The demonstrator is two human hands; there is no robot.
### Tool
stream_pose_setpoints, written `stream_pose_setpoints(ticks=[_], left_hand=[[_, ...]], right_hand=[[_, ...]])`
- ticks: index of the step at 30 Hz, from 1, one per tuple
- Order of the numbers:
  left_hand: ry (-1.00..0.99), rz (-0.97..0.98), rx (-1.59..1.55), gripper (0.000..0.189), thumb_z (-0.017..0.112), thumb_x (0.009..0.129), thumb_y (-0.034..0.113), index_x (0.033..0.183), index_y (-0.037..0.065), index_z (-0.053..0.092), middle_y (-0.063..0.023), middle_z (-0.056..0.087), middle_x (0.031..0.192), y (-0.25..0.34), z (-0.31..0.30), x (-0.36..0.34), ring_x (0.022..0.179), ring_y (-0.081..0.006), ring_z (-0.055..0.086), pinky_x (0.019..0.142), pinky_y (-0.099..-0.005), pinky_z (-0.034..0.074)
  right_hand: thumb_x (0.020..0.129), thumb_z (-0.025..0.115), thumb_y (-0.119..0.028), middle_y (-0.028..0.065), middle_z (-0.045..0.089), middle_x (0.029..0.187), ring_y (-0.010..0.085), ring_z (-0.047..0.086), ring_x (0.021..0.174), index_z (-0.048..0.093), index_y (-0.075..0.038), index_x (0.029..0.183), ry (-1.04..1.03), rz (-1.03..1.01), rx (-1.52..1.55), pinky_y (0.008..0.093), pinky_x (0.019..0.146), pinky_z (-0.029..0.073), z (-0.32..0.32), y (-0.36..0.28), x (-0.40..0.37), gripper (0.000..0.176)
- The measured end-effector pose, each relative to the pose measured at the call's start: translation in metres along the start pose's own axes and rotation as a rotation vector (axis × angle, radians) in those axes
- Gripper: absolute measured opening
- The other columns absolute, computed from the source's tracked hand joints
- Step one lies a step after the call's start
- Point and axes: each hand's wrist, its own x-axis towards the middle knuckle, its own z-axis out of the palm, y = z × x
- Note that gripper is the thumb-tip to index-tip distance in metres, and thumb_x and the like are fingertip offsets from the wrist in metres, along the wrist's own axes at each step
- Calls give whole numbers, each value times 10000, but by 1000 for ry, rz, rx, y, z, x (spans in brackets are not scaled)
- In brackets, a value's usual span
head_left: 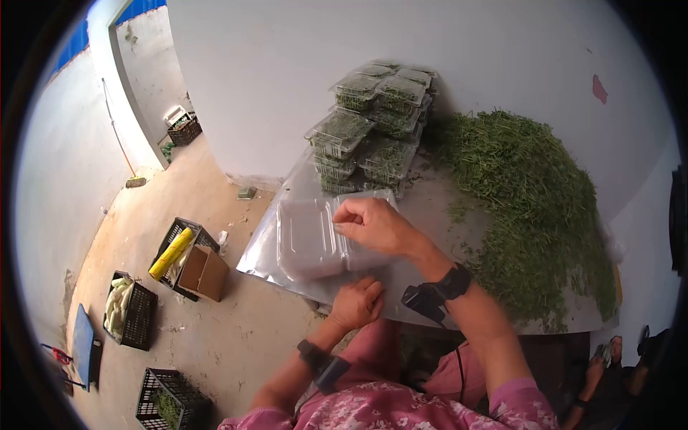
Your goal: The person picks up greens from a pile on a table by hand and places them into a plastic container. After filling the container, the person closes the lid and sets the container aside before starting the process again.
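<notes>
An empty clear plastic clamshell box (309, 240) lies open on the metal table (441, 283), near its left corner. Over the box's right half is my right hand (373, 223), its fingers curled together in a pinch; what they hold, if anything, is too small to name. My left hand (357, 304) is closed at the table's front edge, just below the box; its fingertips are hidden. Behind the box stand stacks of closed clear boxes (340, 132) filled with greens. A large heap of loose greens (523, 186) covers the table's right side.
On the floor at left are black crates, one with white vegetables (117, 304), one with a yellow roll (170, 253) and a cardboard box (203, 272). A blue board (82, 347) stands farther left. Another person's hand (594, 373) shows at lower right. A white wall rises behind the table.
</notes>
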Motion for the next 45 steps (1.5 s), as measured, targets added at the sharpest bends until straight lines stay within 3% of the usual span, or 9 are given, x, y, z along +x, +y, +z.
stream_pose_setpoints(ticks=[3,6,12,15,27,30,39,42,45], left_hand=[[-38,-34,19,195,678,782,185,943,78,649,-114,618,875,-5,2,-5,820,-346,624,716,-436,506],[6,-35,34,344,657,822,299,1093,89,657,-150,658,1067,-11,10,-13,987,-368,616,859,-459,475],[-120,-125,-104,275,645,832,312,1015,110,684,-126,680,922,-7,1,-13,898,-353,638,765,-446,502],[-53,-78,-90,244,654,824,306,965,111,694,-117,679,881,-9,4,-10,867,-354,642,726,-445,504],[-93,-87,-126,201,676,771,262,901,110,681,-129,667,854,-12,4,-10,848,-368,633,726,-448,499],[-124,-131,-86,186,679,760,242,898,116,676,-122,668,851,-8,1,-11,848,-366,631,721,-442,500],[-49,-167,-138,340,695,770,270,1070,120,635,-145,634,1041,-24,21,-23,1005,-360,596,832,-455,467],[-26,-145,-102,314,689,766,259,1040,113,640,-142,637,996,-21,18,-22,983,-370,594,822,-460,466],[-54,-95,-48,307,694,760,265,1029,125,649,-138,643,994,-30,23,-26,985,-364,596,810,-455,473]], right_hand=[[807,742,-186,93,625,896,223,630,848,654,-76,990,6,-234,-282,378,754,483,47,-7,-11,231],[794,754,-231,80,593,883,258,606,904,652,-105,963,128,-283,-547,382,814,437,87,-7,-18,235],[816,719,-227,23,589,853,240,598,882,674,-137,907,116,-263,-459,376,816,420,89,4,-11,136],[833,704,-250,11,596,833,235,601,873,691,-145,868,121,-276,-395,375,816,420,87,7,-9,111],[864,669,-242,65,596,779,305,609,771,683,-117,823,90,-296,-358,430,701,482,84,5,-5,132],[878,648,-186,90,576,780,307,599,747,628,-66,826,137,-377,-400,408,693,497,87,7,-4,133],[738,593,-61,85,508,782,216,564,724,548,-12,834,279,-668,-867,315,587,506,103,2,-4,117],[744,581,-49,91,521,800,216,569,748,546,-8,850,203,-641,-944,317,594,504,103,0,-5,119],[761,569,-32,106,536,825,245,580,777,545,-9,893,162,-469,-839,346,640,512,101,-2,-4,135]])
